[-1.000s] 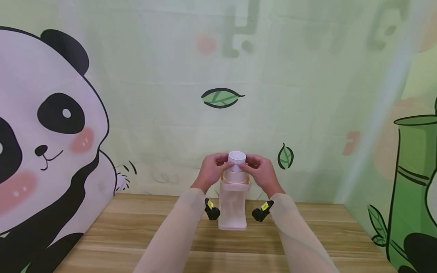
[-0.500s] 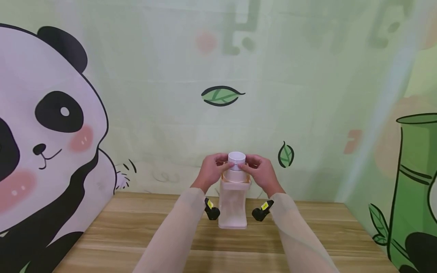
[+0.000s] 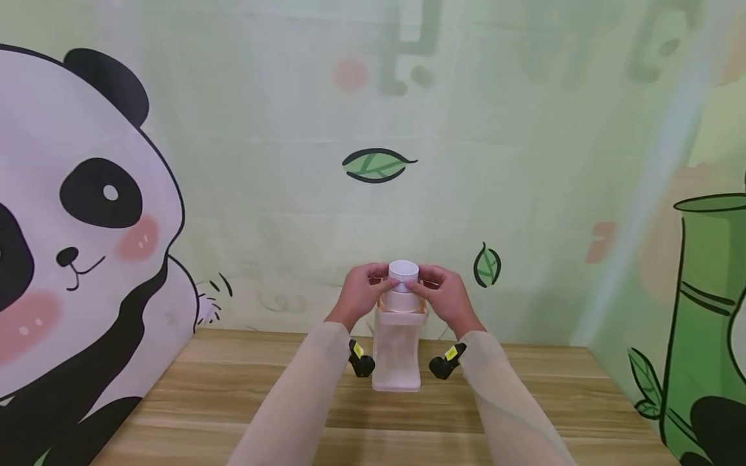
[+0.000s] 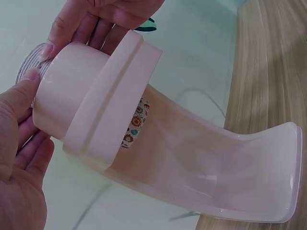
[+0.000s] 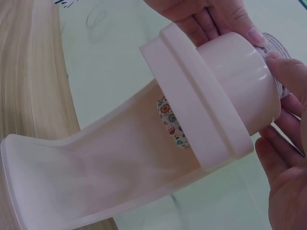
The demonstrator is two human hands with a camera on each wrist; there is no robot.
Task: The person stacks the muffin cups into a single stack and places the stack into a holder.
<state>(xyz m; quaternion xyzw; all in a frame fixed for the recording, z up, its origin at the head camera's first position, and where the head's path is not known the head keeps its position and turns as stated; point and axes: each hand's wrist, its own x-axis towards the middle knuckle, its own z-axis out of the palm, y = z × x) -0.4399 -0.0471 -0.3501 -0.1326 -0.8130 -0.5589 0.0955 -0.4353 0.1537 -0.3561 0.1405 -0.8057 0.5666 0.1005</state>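
A pale pink cup dispenser [image 3: 397, 356] stands upright on the table, with a curved back, a square collar and a short round tube on top. A stack of white paper cups [image 3: 404, 270] rises from the tube; its ridged rims show in the left wrist view. My left hand [image 3: 359, 294] pinches the stack from the left, thumb in front and fingers behind. From the right, my right hand [image 3: 449, 298] holds it the same way, the two thumb tips close together. Under the collar, the flower-printed lower end of a cup [image 4: 136, 124] shows.
The wood-grain table [image 3: 262, 401] runs up to a pale green printed backdrop [image 3: 280, 194] with a panda at the left and bamboo at the right. Each wrist wears a small black camera [image 3: 362, 362].
The stack of paper cups sits very slightly lower over the dispenser than a second ago. Both hands keep the same hold, and the head view has shifted a little.
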